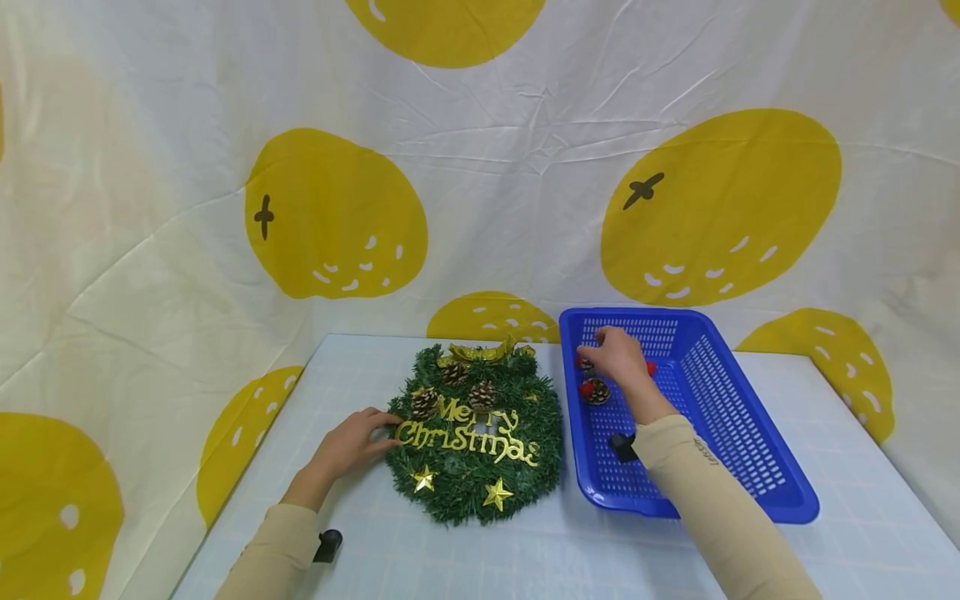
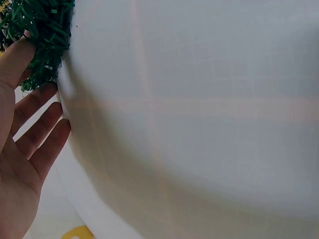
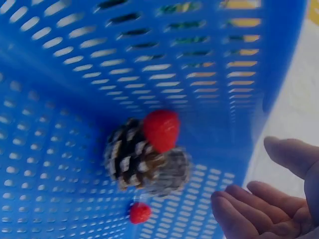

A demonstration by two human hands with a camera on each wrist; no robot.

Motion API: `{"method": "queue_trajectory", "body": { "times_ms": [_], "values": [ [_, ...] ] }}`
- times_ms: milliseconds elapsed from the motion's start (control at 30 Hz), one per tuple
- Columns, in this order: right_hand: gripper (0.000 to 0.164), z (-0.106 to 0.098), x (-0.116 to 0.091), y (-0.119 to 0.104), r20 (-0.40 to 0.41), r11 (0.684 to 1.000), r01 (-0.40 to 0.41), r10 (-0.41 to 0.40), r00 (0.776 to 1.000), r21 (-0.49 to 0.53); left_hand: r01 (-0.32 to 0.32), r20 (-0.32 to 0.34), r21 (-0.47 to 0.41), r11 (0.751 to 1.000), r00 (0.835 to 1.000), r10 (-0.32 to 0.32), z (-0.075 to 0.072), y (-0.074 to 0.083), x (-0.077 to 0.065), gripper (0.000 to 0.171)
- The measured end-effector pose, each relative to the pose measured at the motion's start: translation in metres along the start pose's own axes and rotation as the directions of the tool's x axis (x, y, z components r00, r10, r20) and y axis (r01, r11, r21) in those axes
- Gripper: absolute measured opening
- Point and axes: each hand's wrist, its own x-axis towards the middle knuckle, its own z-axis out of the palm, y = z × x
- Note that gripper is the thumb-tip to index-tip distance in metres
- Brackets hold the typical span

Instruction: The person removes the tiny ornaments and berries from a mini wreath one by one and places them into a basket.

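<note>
A green Christmas wreath (image 1: 465,496) lies on the table, trimmed with gold "Merry Christmas" lettering (image 1: 468,440), gold stars (image 1: 498,495), a gold bow (image 1: 483,353) and pinecones (image 1: 482,396). At its left edge my left hand (image 1: 348,450) holds the greenery (image 2: 47,37) between thumb and index finger; the other fingers are spread. My right hand (image 1: 618,358) is inside the blue basket (image 1: 750,400), near its far left corner. In the right wrist view its thumb and fingers stand apart with nothing between them. Pinecones (image 3: 127,157) and red berries (image 3: 161,130) lie near that hand.
The basket stands right of the wreath on a pale checked table (image 1: 480,567). Another red berry (image 1: 651,367) shows beyond my right wrist. A white cloth (image 1: 510,208) printed with yellow fruit hangs behind and at both sides.
</note>
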Motion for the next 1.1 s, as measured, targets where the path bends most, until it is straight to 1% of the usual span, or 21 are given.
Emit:
{"method": "queue_trajectory", "body": {
  "times_ms": [267, 467, 600, 733, 833, 933, 1100],
  "values": [
    [0.06, -0.004, -0.011, -0.026, -0.071, 0.99, 0.091, -0.084, 0.994, 0.107, 0.004, 0.0, 0.001, 1.0, 1.0, -0.004, 0.001, -0.001, 0.0, 0.036],
    [0.062, -0.006, -0.023, -0.05, -0.101, 0.977, 0.149, -0.135, 0.986, 0.151, 0.005, -0.002, 0.001, 1.0, 1.0, -0.005, 0.001, -0.002, 0.0, 0.035],
    [0.061, -0.003, -0.032, -0.066, -0.118, 0.965, 0.187, -0.168, 0.979, 0.184, 0.007, 0.0, -0.001, 1.0, 1.0, -0.007, 0.002, -0.002, 0.0, 0.035],
    [0.061, 0.003, -0.04, -0.079, -0.124, 0.945, 0.22, -0.195, 0.973, 0.241, 0.005, -0.001, 0.002, 1.0, 1.0, -0.005, 0.002, 0.0, 0.0, 0.036],
    [0.061, 0.01, -0.046, -0.087, -0.125, 0.933, 0.224, -0.196, 0.973, 0.283, 0.002, -0.005, -0.003, 1.0, 1.0, -0.002, 0.001, 0.001, 0.0, 0.036],
    [0.062, 0.018, -0.051, -0.095, -0.123, 0.932, 0.223, -0.195, 0.973, 0.287, -0.012, -0.012, -0.003, 1.0, 1.0, 0.012, 0.0, 0.001, 0.0, 0.035],
    [0.063, 0.035, -0.059, -0.105, -0.099, 0.932, 0.219, -0.198, 0.975, 0.288, 0.004, -0.001, -0.006, 1.0, 1.0, -0.004, 0.0, 0.0, 0.0, 0.035]
  ]
}}
